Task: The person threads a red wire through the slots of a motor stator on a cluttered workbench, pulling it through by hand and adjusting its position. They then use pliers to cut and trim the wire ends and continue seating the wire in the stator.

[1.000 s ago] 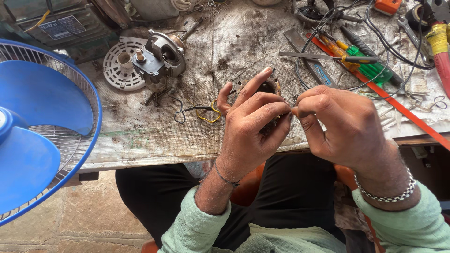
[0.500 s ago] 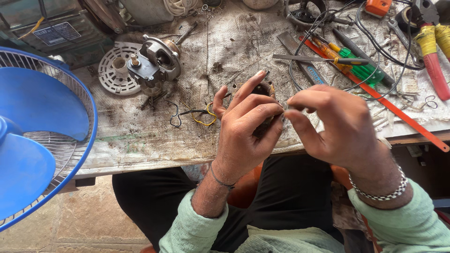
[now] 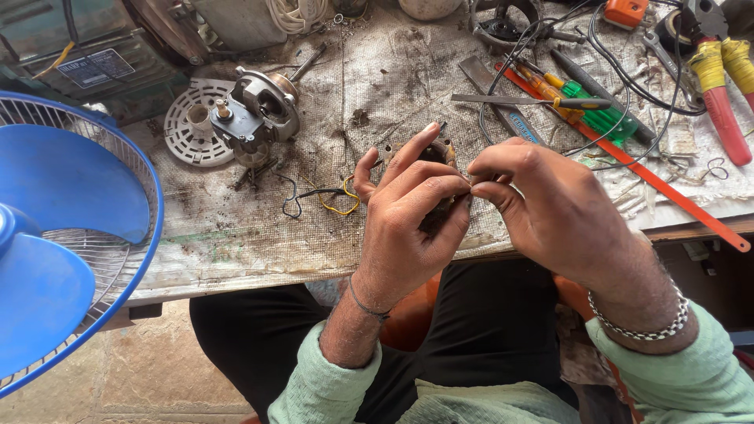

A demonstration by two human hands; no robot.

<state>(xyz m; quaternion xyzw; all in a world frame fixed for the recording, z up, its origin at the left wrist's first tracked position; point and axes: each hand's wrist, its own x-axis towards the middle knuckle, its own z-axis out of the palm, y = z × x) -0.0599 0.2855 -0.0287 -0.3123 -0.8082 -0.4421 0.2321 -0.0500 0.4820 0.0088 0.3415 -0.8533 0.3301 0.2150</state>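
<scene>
Small motor part held above the near edge of the bench

The motor part (image 3: 437, 161) is gripped in the closed left hand (image 3: 408, 216); the right hand (image 3: 542, 208), fingertips pinched shut, meets it from the right; what is pinched cannot be told.

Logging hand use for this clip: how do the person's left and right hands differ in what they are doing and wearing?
The left hand wraps round a small dark motor part, index finger stretched out straight; the right hand only pinches at the part's edge with thumb and fingertips. The left wrist has a thin dark band; the right wrist has a thick silver chain bracelet. Both are bare, with pale green sleeves, over the bench.
</scene>
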